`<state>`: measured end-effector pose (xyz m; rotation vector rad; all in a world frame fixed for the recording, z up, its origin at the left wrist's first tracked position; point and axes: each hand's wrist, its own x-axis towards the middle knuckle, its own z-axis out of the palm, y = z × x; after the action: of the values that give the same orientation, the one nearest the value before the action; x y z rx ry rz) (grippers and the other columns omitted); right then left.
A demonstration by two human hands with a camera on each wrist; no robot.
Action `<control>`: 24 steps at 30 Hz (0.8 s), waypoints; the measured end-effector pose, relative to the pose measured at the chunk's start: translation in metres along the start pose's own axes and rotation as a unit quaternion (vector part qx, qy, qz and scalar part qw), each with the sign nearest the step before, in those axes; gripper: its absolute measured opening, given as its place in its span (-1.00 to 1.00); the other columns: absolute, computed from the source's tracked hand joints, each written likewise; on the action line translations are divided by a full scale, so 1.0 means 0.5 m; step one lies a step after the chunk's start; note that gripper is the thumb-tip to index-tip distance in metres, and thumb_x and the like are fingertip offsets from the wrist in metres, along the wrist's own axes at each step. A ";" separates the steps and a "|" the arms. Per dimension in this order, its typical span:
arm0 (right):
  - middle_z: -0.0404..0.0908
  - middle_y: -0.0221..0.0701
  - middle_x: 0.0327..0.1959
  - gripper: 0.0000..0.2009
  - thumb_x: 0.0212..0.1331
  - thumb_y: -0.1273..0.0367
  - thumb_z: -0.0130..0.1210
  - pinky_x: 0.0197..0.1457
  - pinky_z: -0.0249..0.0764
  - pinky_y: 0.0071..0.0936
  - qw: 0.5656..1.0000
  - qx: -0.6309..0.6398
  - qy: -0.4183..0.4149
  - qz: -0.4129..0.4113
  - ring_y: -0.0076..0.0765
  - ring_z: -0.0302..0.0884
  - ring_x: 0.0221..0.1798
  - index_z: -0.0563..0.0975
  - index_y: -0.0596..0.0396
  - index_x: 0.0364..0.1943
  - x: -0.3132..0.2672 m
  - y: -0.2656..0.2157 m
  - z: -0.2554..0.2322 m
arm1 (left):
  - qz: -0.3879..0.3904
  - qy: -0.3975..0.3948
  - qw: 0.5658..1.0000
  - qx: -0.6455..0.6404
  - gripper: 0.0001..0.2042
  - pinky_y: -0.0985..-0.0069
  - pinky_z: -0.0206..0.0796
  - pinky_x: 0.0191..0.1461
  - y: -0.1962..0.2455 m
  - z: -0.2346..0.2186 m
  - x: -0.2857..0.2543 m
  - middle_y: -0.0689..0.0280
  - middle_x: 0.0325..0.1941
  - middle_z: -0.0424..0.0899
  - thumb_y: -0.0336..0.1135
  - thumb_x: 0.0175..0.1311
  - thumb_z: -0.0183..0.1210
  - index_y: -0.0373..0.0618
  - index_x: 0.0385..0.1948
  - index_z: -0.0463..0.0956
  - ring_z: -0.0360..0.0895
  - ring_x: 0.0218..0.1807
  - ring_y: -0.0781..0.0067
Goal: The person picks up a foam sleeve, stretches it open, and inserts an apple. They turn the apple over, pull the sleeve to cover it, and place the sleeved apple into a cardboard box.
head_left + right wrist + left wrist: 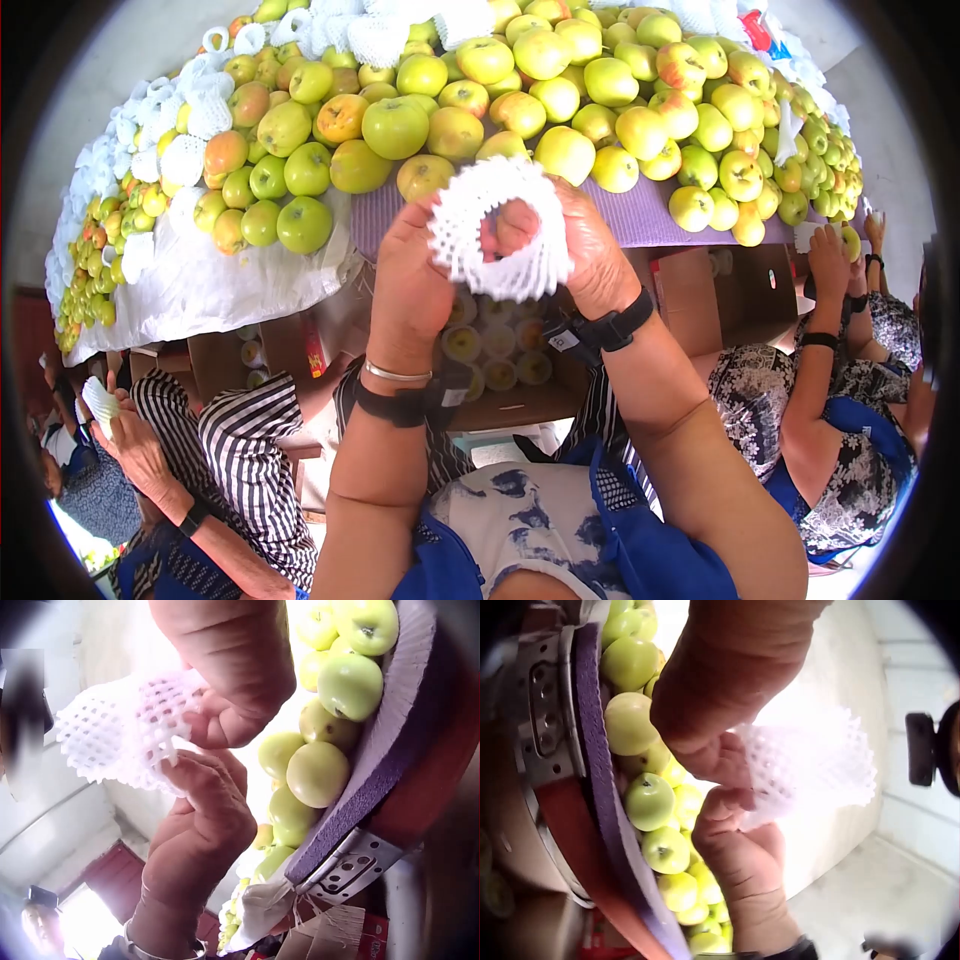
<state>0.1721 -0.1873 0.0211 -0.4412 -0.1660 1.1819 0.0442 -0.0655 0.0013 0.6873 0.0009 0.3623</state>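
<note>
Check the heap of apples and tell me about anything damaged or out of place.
Two small things. One apple left of the middle has blotchy orange-brown skin, possibly a blemish. A white scrap lies among the apples on the right, apart from the foam nets behind. Nothing looks spilled.
</note>
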 end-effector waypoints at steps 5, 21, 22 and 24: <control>0.58 -0.30 -0.24 -0.77 0.20 0.36 0.03 -0.13 0.48 -0.41 0.985 -0.080 0.125 -0.093 -0.40 0.53 -0.25 0.49 0.29 -0.22 0.011 0.015 0.015 | 0.176 0.087 0.934 0.297 -0.38 0.50 0.22 0.17 0.012 0.085 -0.001 0.19 0.07 0.41 -0.54 -0.05 0.10 -0.28 0.17 0.14 0.39 0.08 0.40; 0.23 -0.15 0.21 0.10 -0.45 0.25 0.47 0.33 0.05 -0.37 0.764 -0.622 0.023 -0.168 -0.25 0.16 0.28 0.00 0.24 0.28 -0.052 0.064 0.067 | 0.112 0.160 0.967 0.164 -0.81 0.35 0.36 0.06 0.012 0.069 -0.017 -0.06 -0.05 0.50 -0.56 0.12 0.03 -0.16 -0.24 0.28 0.50 -0.01 0.20; 0.26 -0.17 0.19 0.06 -0.42 0.26 0.46 0.29 0.10 -0.38 0.758 -0.629 0.030 -0.169 -0.28 0.20 0.25 0.03 0.25 0.26 -0.050 0.072 0.061 | 0.105 0.159 0.970 0.152 -0.81 0.33 0.36 0.06 0.012 0.066 -0.017 -0.06 -0.06 0.51 -0.56 0.12 0.03 -0.16 -0.24 0.28 0.50 -0.02 0.18; 0.31 -0.19 0.14 -0.01 -0.38 0.29 0.44 0.22 0.20 -0.41 0.744 -0.645 0.042 -0.169 -0.35 0.27 0.18 0.09 0.25 0.24 -0.048 0.079 0.052 | 0.094 0.158 0.975 0.124 -0.81 0.31 0.36 0.06 0.012 0.061 -0.014 -0.05 -0.09 0.52 -0.57 0.11 0.03 -0.16 -0.25 0.28 0.50 -0.02 0.15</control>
<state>0.1200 -0.1907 0.0307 -1.6054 -0.9761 0.5093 0.0395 -0.0823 0.0279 0.8729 0.2892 0.6579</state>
